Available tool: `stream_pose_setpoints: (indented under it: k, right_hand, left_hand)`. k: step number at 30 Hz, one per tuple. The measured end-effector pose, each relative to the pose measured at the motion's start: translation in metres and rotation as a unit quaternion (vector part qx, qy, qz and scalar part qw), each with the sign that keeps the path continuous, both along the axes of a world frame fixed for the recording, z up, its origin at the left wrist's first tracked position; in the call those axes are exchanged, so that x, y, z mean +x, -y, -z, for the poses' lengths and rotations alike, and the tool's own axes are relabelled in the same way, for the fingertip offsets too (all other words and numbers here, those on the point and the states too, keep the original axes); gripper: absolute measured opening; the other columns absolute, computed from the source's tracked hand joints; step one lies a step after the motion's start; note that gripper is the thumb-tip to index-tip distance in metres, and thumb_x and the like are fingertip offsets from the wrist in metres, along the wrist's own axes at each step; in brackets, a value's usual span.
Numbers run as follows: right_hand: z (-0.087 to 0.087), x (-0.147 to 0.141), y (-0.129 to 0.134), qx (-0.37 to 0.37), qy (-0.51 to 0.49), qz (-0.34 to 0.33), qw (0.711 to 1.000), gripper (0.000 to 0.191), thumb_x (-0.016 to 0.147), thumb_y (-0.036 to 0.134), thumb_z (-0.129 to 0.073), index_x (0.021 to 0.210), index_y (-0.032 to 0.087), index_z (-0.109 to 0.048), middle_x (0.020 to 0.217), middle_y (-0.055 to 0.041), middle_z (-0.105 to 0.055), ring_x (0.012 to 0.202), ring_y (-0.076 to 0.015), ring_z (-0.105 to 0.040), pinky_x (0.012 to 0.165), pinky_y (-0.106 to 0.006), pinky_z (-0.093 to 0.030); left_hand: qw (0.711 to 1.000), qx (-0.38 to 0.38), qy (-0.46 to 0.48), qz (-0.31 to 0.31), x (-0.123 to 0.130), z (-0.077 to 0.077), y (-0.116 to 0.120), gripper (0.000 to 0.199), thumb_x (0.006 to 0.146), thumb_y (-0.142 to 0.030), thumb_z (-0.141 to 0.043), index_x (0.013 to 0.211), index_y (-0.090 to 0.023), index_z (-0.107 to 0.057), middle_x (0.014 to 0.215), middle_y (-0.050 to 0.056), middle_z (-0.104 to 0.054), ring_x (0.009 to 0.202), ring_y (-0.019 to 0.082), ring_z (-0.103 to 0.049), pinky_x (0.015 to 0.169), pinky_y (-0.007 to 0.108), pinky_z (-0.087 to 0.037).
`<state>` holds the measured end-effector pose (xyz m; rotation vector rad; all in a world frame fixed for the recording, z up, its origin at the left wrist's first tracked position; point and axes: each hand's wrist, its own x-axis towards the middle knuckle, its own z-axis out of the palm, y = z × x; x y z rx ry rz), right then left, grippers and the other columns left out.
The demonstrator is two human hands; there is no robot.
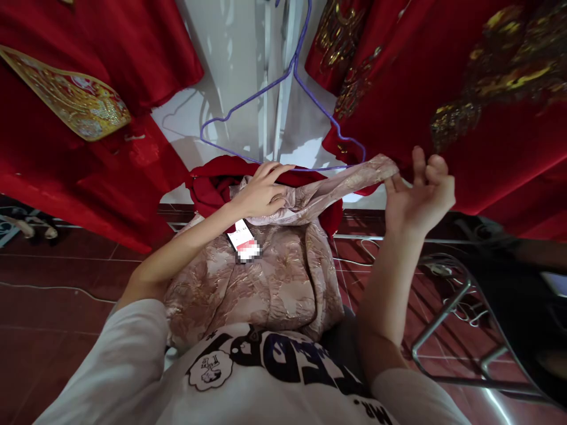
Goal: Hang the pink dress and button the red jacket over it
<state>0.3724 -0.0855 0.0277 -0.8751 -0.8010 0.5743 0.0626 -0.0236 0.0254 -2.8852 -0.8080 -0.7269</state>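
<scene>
A dusty-pink brocade garment (pixel 266 277) with a gold leafy pattern lies across my lap. My right hand (pixel 419 198) pinches the end of its sleeve (pixel 341 183) between thumb and finger, drawing the sleeve out to the right; the other fingers are raised. At the sleeve's inner end, my left hand (pixel 263 192) has its fingers bent over the fabric, gripping it. A purple wire hanger (pixel 295 65) hangs just beyond, its lower bar close behind my left fingers. Below that wrist, a lit phone (pixel 243 239) rests on the brocade. Dark red cloth (pixel 212 183) is bunched behind the garment.
Red garments with gold embroidery hang at left (pixel 163 53) and right (pixel 416 71). A black chair (pixel 496 295) with a metal frame stands at right, where part of another person shows. Cables (pixel 66 288) run over the red tiled floor (pixel 57 336). Shoes (pixel 44 230) sit at far left.
</scene>
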Motion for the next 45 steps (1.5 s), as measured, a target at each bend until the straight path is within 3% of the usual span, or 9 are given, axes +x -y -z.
stream_pose_setpoints:
  k: [5, 11, 16, 19, 28, 34, 40, 43, 45]
  right_hand:
    - [-0.004, -0.005, -0.001, -0.035, -0.03, 0.027, 0.999, 0.044, 0.069, 0.033, -0.035, 0.111, 0.028, -0.047, 0.156, -0.0093, -0.051, 0.147, -0.022, -0.05, 0.121, -0.049, -0.038]
    - [-0.006, -0.008, -0.003, -0.058, -0.059, 0.092, 0.992, 0.029, 0.069, 0.032, -0.037, 0.096, 0.027, -0.044, 0.144, -0.0113, -0.056, 0.148, -0.0209, -0.048, 0.118, -0.043, -0.041]
    - [-0.006, -0.007, -0.002, -0.02, -0.088, 0.024, 0.996, 0.029, 0.067, 0.034, -0.04, 0.095, 0.027, -0.044, 0.15, -0.0106, -0.055, 0.144, -0.0237, -0.053, 0.119, -0.043, -0.038]
    - [-0.006, -0.009, 0.001, -0.008, -0.049, -0.018, 0.999, 0.03, 0.07, 0.039, -0.04, 0.097, 0.028, -0.047, 0.156, -0.0071, -0.053, 0.141, -0.0271, -0.056, 0.12, -0.049, -0.037]
    - [-0.006, -0.009, 0.001, 0.005, -0.044, 0.044, 0.998, 0.032, 0.072, 0.038, -0.032, 0.095, 0.028, -0.052, 0.146, -0.0066, -0.059, 0.153, -0.0237, -0.043, 0.115, -0.051, -0.039]
    - [-0.013, -0.02, 0.006, 0.022, -0.064, -0.051, 0.996, 0.031, 0.071, 0.041, -0.037, 0.092, 0.027, -0.056, 0.149, -0.0047, -0.06, 0.144, -0.0263, -0.052, 0.118, -0.049, -0.038]
    - [-0.029, -0.036, -0.015, 0.104, -0.114, -0.176, 0.972, 0.016, 0.077, 0.037, -0.047, 0.088, 0.026, -0.052, 0.141, -0.0067, -0.064, 0.129, -0.0213, -0.062, 0.118, -0.04, -0.039]
    - [-0.038, -0.043, -0.026, 0.096, -0.075, -0.219, 0.968, 0.018, 0.077, 0.038, -0.049, 0.091, 0.026, -0.049, 0.14, -0.0089, -0.064, 0.127, -0.0225, -0.063, 0.118, -0.041, -0.04]
    - [-0.041, -0.047, -0.027, 0.061, -0.015, -0.206, 0.977, 0.02, 0.075, 0.038, -0.05, 0.09, 0.026, -0.046, 0.136, -0.012, -0.066, 0.129, -0.0249, -0.062, 0.118, -0.043, -0.04]
  left_hand:
    - [1.0, 0.022, 0.006, 0.012, -0.006, -0.001, 0.006, 0.019, 0.088, -0.017, -0.057, 0.083, -0.02, -0.075, 0.158, 0.007, -0.05, 0.144, 0.036, -0.043, 0.121, 0.064, -0.035]
    - [1.0, 0.028, 0.007, 0.002, -0.006, -0.003, 0.009, 0.019, 0.087, -0.017, -0.058, 0.083, -0.02, -0.076, 0.156, 0.007, -0.052, 0.141, 0.037, -0.045, 0.118, 0.064, -0.036]
    - [1.0, 0.015, 0.006, 0.005, -0.008, -0.006, 0.01, 0.021, 0.085, -0.015, -0.057, 0.084, -0.021, -0.077, 0.155, 0.005, -0.053, 0.139, 0.037, -0.046, 0.117, 0.064, -0.037]
    - [1.0, 0.013, 0.009, 0.006, -0.008, -0.006, 0.01, 0.023, 0.085, -0.015, -0.056, 0.085, -0.021, -0.078, 0.154, 0.005, -0.054, 0.14, 0.037, -0.046, 0.117, 0.063, -0.038]
    - [1.0, 0.014, 0.009, -0.005, -0.015, -0.007, 0.009, 0.023, 0.085, -0.015, -0.056, 0.085, -0.02, -0.078, 0.153, 0.006, -0.056, 0.138, 0.036, -0.048, 0.118, 0.062, -0.037]
    - [1.0, 0.007, 0.018, -0.004, -0.016, -0.007, 0.009, 0.021, 0.085, -0.015, -0.057, 0.081, -0.021, -0.076, 0.151, 0.004, -0.057, 0.139, 0.034, -0.048, 0.118, 0.061, -0.039]
    - [0.999, -0.032, 0.028, 0.031, -0.004, -0.01, 0.003, 0.027, 0.089, -0.012, -0.05, 0.075, -0.019, -0.072, 0.155, 0.003, -0.055, 0.141, 0.03, -0.047, 0.121, 0.056, -0.039]
    - [0.997, -0.053, 0.034, 0.039, 0.004, -0.011, 0.0, 0.03, 0.09, -0.011, -0.048, 0.072, -0.02, -0.069, 0.154, 0.001, -0.055, 0.14, 0.027, -0.049, 0.121, 0.053, -0.04]
    - [0.996, -0.065, 0.043, 0.041, 0.007, -0.011, -0.001, 0.032, 0.092, -0.011, -0.046, 0.072, -0.02, -0.069, 0.154, 0.001, -0.055, 0.14, 0.025, -0.05, 0.121, 0.049, -0.041]
